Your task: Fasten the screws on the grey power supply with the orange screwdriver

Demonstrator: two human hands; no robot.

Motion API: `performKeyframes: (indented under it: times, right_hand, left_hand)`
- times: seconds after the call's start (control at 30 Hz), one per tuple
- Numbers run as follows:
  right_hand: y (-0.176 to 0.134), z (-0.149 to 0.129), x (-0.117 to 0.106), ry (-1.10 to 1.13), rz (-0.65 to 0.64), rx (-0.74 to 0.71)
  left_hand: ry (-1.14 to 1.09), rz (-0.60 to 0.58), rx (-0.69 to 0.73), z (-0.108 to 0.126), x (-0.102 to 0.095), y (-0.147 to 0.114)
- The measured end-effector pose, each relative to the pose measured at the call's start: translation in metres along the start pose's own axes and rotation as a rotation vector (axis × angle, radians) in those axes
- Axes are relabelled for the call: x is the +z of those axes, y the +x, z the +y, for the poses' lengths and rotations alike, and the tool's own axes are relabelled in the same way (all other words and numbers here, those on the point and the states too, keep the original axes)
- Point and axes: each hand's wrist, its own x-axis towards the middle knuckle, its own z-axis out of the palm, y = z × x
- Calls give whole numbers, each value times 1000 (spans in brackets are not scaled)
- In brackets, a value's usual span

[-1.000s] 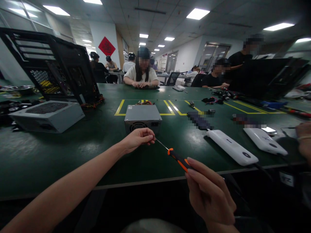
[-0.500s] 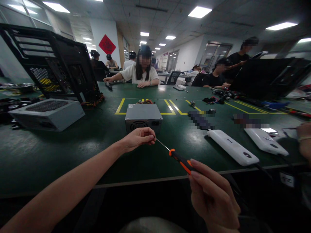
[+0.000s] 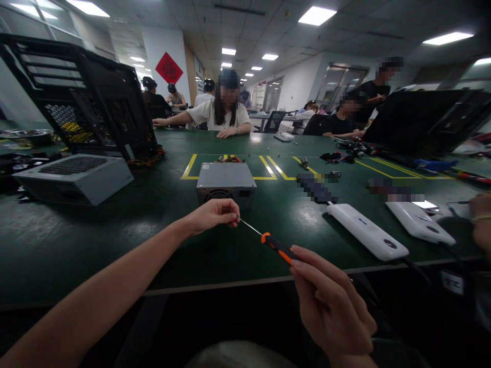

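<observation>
My right hand [image 3: 330, 296] grips a screwdriver [image 3: 276, 247] by its black and orange handle, between thumb and fingers. The thin metal shaft points up and left. At its tip, my left hand [image 3: 217, 214] is closed in a pinch; what lies between those fingertips, if anything, is too small to make out. Just behind the left hand, a grey computer power supply [image 3: 226, 175] sits on the green table [image 3: 172, 189], its fan grille and socket facing me. The left hand overlaps its lower front in view; whether they touch I cannot tell.
A black computer case [image 3: 88, 102] stands at left, with another power supply [image 3: 74, 176] before it. Two white power banks [image 3: 366, 232] with cables lie at right. A person [image 3: 226, 110] sits opposite; another person's hand [image 3: 481, 220] is at the right edge.
Both my hands and the screwdriver have shifted slightly left together. The person opposite has stretched an arm farther left, towards the computer case, and the dark object by that hand is out of sight.
</observation>
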Motion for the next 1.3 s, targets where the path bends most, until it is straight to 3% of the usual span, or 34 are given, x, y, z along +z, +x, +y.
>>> performKeyframes:
  times: [0.33,0.53,0.77,1.07,1.3]
  right_hand:
    - [4,-7,-4,68,-150,-45]
    - [11,-13,-5,138,-324,35]
    - [11,-7,9,160,-464,111]
    - [4,1,27,73,-365,116]
    - [4,19,36,-59,-344,150]
  left_hand:
    - [87,12,30,9,2,-4]
    - [-193,198,28,11,5,-3]
    - [-381,158,-34,6,10,1]
    - [-456,235,-155,3,16,7]
    - [-70,143,-199,-5,19,7]
